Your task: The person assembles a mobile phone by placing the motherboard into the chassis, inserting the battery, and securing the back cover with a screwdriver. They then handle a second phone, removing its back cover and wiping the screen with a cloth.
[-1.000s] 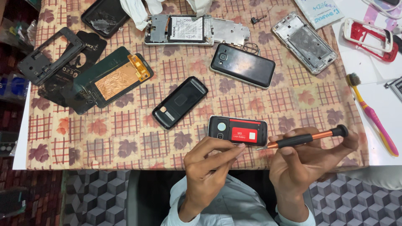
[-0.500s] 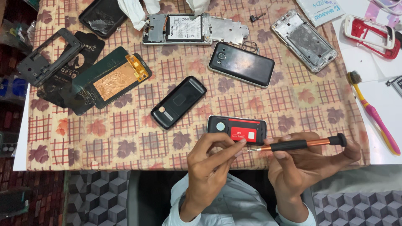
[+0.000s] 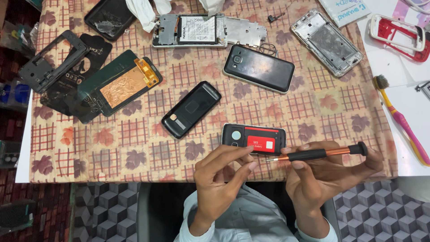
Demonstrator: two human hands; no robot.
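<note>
My right hand [image 3: 327, 177] grips a small screwdriver [image 3: 320, 154] with an orange shaft and black grip, held level, tip pointing left. My left hand [image 3: 221, 172] has its fingertips pinched at the screwdriver's tip, touching it. Both hands hover at the table's near edge, just below an opened small black phone [image 3: 254, 139] with a red battery showing. A black bar phone [image 3: 191, 109] lies face down to its upper left.
On the patterned tablecloth [image 3: 134, 143] lie a black smartphone [image 3: 259, 68], a phone frame with battery [image 3: 199, 30], a metal frame [image 3: 326, 42], a copper-backed screen [image 3: 118, 85], black covers [image 3: 51, 60], a red-and-white shell [image 3: 398, 32] and a toothbrush [image 3: 401, 118].
The screwdriver has dropped slightly and its tip now meets my left fingertips. The phones on the table have not moved.
</note>
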